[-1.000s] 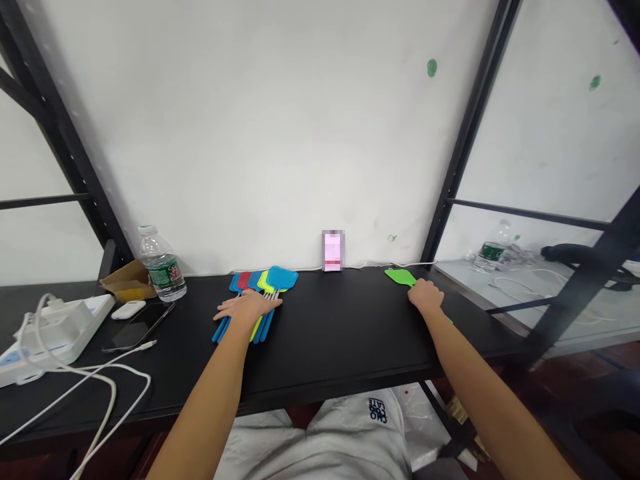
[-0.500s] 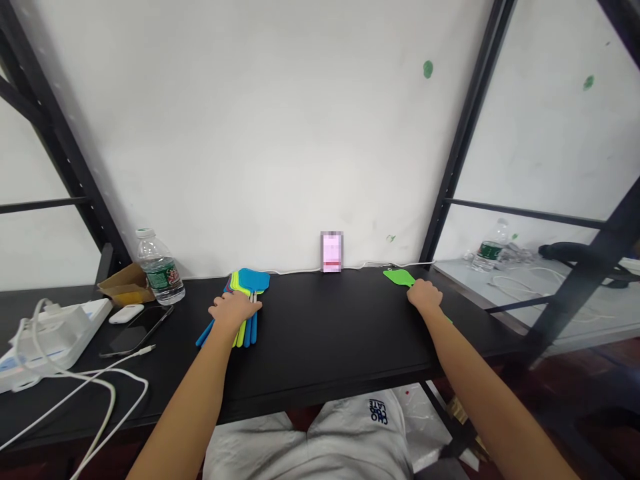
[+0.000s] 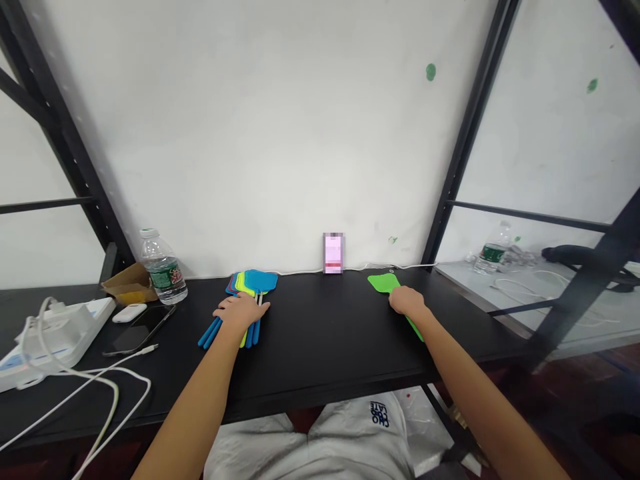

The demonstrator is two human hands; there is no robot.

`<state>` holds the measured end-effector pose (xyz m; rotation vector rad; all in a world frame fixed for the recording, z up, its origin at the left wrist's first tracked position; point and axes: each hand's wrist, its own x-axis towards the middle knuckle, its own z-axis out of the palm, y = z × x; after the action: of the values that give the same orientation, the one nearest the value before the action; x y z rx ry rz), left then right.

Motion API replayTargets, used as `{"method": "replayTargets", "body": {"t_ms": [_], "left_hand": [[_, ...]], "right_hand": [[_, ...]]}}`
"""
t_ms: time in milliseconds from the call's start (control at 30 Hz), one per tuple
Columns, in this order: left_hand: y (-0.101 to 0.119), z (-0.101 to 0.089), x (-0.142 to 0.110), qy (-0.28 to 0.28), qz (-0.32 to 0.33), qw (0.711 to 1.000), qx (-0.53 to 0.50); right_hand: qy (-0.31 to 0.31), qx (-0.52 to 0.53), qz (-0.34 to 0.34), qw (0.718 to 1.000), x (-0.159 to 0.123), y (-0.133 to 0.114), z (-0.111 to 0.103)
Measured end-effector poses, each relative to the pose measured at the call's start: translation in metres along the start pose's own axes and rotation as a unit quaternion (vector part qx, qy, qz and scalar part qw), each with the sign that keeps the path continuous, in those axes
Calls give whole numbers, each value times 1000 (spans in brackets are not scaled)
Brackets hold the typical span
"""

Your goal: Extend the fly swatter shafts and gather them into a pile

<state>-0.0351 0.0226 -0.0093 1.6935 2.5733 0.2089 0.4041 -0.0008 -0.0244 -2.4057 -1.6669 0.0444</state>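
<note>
Our left hand [image 3: 240, 311] lies palm down with fingers spread and thumb out, across the shafts of a bunch of fly swatters [image 3: 261, 281] on the left half of the black table [image 3: 325, 347]. Their blue, yellow and red heads overlap toward the wall [image 3: 300, 133]; blue and yellow handles fan out toward us. Well apart on the right, our right hand [image 3: 407, 301] is closed around a green fly swatter [image 3: 383, 283], its head pointing up and left, its handle emerging below our fist. Between them, a blurred upright screen [image 3: 334, 253] leans by the wall. Left of the bunch we see a water bottle [image 3: 166, 275], a white case [image 3: 129, 313] and a dark phone [image 3: 140, 331].
</note>
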Motion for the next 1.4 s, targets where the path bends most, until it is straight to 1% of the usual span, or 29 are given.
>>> {"method": "replayTargets", "body": {"t_ms": [67,133,167,200,233,267,300,333,400,433,467,533,567,633,667,700,767,900,967,1033,1200,1400], "left_hand": [[0,2,-2,8,4,1000,-1],[3,2,-9,44,15,999,-3],[5,1,-14,77,25,997,-6],[9,0,-20,129,46,991,-9],[14,-2,-27,167,66,984,-16],[19,-4,-35,200,94,975,-27],[26,-6,-42,221,133,965,-39],[32,-8,-50,226,175,957,-54],[46,-12,-65,228,268,931,-98],[53,-13,-72,226,318,912,-127],[58,-13,-80,217,365,892,-157],[67,-12,-94,181,433,856,-216],[70,-11,-101,155,458,842,-238],[74,-8,-110,102,494,823,-262],[74,-6,-112,80,501,820,-267],[75,-4,-112,64,502,820,-269],[75,1,-110,50,493,824,-273],[77,10,-102,37,492,823,-281],[79,13,-101,48,495,823,-273],[80,15,-102,69,491,829,-259],[80,18,-103,92,478,845,-221],[82,16,-104,73,488,845,-206]], "right_hand": [[-14,-21,-29,999,-3,-5,-1],[-28,-1,-77,997,-7,-6,-5],[-41,36,-111,992,-10,-6,-8],[-65,90,-145,983,-14,-6,-11],[-99,158,-177,966,-18,-7,-14],[-139,235,-200,941,-24,-9,-17],[-184,312,-213,908,-29,-12,-20],[-228,379,-222,869,-35,-17,-23],[-283,483,-242,793,-44,-33,-28],[-297,519,-250,762,-48,-43,-30],[-303,547,-257,737,-50,-55,-31],[-293,595,-259,702,-53,-82,-29],[-286,613,-255,692,-54,-95,-26],[-241,652,-225,683,-57,-120,-17],[-221,663,-204,685,-59,-130,-12],[-205,671,-188,687,-62,-138,-6],[-192,690,-164,679,-67,-146,3],[-189,727,-145,644,-71,-143,11],[-173,742,-138,633,-69,-139,12],[-159,749,-139,628,-67,-136,12],[-157,746,-155,629,-65,-137,17],[-130,745,-148,638,-65,-136,14]]}}
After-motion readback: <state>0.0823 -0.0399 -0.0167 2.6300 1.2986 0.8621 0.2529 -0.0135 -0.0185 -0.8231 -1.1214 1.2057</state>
